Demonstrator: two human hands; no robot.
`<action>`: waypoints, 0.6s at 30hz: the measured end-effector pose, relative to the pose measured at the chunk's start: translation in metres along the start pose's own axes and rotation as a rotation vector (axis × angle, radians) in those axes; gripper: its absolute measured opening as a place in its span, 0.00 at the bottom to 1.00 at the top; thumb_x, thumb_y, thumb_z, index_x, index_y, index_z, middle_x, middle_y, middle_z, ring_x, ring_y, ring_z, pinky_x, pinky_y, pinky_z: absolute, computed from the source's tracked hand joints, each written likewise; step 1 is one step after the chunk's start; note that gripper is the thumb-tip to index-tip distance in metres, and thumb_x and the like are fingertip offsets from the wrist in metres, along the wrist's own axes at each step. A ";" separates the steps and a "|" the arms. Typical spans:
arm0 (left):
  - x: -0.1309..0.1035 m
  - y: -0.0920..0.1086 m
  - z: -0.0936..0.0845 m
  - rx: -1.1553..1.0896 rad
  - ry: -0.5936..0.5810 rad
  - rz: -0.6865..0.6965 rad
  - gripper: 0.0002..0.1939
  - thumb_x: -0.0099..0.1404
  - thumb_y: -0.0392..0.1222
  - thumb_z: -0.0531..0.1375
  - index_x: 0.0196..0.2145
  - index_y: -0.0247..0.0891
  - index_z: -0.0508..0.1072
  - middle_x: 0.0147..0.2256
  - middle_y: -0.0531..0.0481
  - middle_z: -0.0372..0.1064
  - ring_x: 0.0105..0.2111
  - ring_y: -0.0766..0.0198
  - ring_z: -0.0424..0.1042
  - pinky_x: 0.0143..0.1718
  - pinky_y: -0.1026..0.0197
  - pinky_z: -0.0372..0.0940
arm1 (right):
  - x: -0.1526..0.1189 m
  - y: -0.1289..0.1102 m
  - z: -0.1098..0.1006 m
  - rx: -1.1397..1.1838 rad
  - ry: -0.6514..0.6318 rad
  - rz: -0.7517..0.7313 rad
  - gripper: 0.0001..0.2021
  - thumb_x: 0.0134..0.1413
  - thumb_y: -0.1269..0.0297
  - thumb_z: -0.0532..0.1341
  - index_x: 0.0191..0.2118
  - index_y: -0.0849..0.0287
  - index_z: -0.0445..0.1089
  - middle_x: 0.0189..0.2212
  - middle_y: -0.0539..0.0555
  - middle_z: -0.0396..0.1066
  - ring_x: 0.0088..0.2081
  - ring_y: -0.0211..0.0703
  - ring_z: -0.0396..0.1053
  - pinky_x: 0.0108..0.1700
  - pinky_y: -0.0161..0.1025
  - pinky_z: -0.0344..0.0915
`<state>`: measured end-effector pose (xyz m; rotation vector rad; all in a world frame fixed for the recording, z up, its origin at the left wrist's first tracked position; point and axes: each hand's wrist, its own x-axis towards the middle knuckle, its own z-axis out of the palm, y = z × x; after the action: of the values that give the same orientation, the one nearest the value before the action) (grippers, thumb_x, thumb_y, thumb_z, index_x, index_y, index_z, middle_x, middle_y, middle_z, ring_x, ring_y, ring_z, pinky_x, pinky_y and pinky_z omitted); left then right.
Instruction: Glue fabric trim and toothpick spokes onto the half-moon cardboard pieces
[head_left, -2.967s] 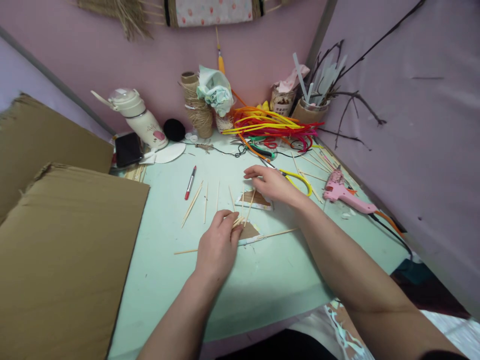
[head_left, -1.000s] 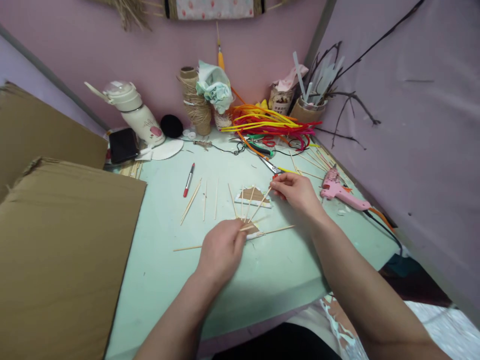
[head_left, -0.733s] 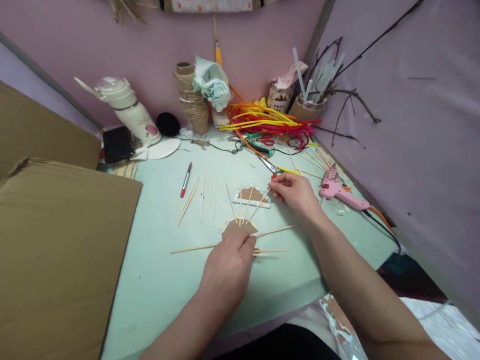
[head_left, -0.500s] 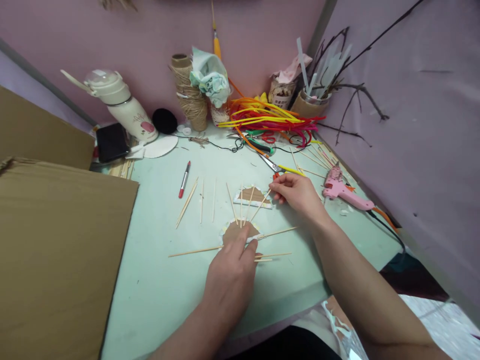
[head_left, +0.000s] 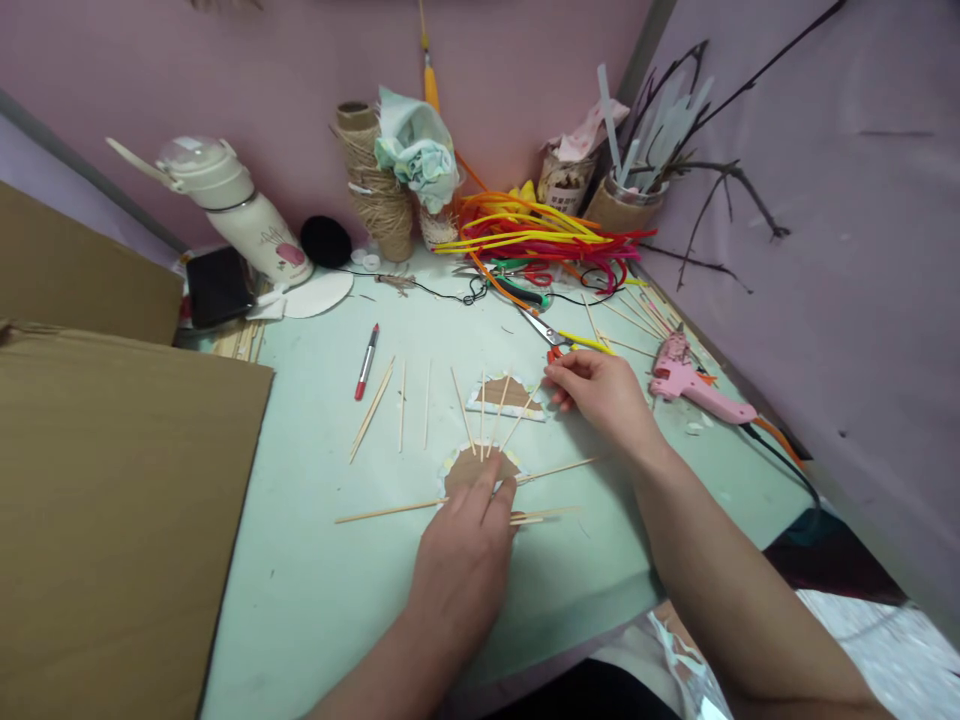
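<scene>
My left hand point(head_left: 469, 540) presses its fingertips on a half-round cardboard piece point(head_left: 463, 465) with a pale patterned cloth edge. Thin wooden sticks point(head_left: 529, 520) jut out from under that hand on the right, seemingly gripped in it. Several sticks fan upward from the cardboard's curved edge, and one long stick point(head_left: 390, 510) points left, another right point(head_left: 562, 468). My right hand point(head_left: 592, 385) has thumb and fingers curled together just beside the tip of the rightmost fanned stick point(head_left: 520, 418), slightly apart from it. A second half-round cardboard piece point(head_left: 517, 392) lies behind, partly under the fan.
Loose sticks point(head_left: 371, 410) and a marker point(head_left: 367, 362) lie to the left. Scissors point(head_left: 541, 326), a pink glue gun point(head_left: 697, 385) and colourful pipe cleaners point(head_left: 532, 235) are to the right and behind. Large cardboard point(head_left: 127, 520) covers the left side; a bottle point(head_left: 251, 225) stands at the back.
My right hand has drawn slightly right, off the tip of the rightmost fanned stick, which stays in place. My left hand keeps its place on the cardboard. The view has shifted a little.
</scene>
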<state>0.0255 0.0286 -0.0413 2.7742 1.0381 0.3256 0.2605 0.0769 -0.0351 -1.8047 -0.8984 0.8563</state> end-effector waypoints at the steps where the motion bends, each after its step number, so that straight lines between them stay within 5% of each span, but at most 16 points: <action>1: 0.000 0.000 0.001 -0.003 0.008 0.003 0.23 0.63 0.25 0.52 0.53 0.34 0.71 0.61 0.41 0.64 0.50 0.53 0.74 0.44 0.53 0.76 | 0.000 0.001 -0.001 -0.009 0.008 -0.008 0.09 0.51 0.59 0.64 0.30 0.61 0.73 0.23 0.52 0.75 0.18 0.33 0.67 0.20 0.30 0.66; 18: 0.001 0.001 -0.001 0.024 0.052 0.028 0.20 0.64 0.25 0.52 0.53 0.31 0.71 0.60 0.39 0.66 0.52 0.51 0.74 0.46 0.51 0.76 | -0.004 -0.005 -0.001 0.059 -0.012 0.009 0.06 0.54 0.65 0.63 0.32 0.62 0.75 0.27 0.53 0.77 0.24 0.36 0.75 0.26 0.30 0.71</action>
<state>0.0266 0.0292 -0.0400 2.8187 1.0222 0.3938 0.2582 0.0749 -0.0299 -1.7558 -0.8643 0.8916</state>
